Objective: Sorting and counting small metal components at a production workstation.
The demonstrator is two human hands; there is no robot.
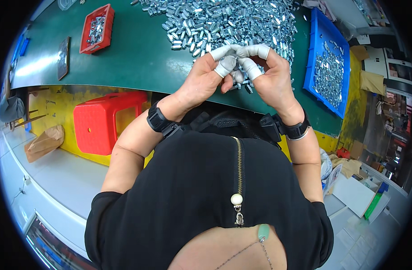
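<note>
My left hand point(205, 75) and my right hand point(274, 77) meet over the near edge of the green table point(138, 63). White finger covers wrap the thumbs and some of the fingers of both. Their fingertips are pinched together, and whatever lies between them is almost wholly hidden; only a greyish spot shows. Just behind and beneath the hands spreads a large heap of small silvery metal parts point(224, 24), short and tube-like. A few loose ones lie right under the fingers, near the table edge.
At the right stands a blue tray point(310, 67) holding many metal parts. A red bin point(108, 27) with several parts sits at the far left, beside a dark phone-like slab point(63, 58). A red stool point(95, 123) stands below the table's left side, near a brown paper bag point(45, 143).
</note>
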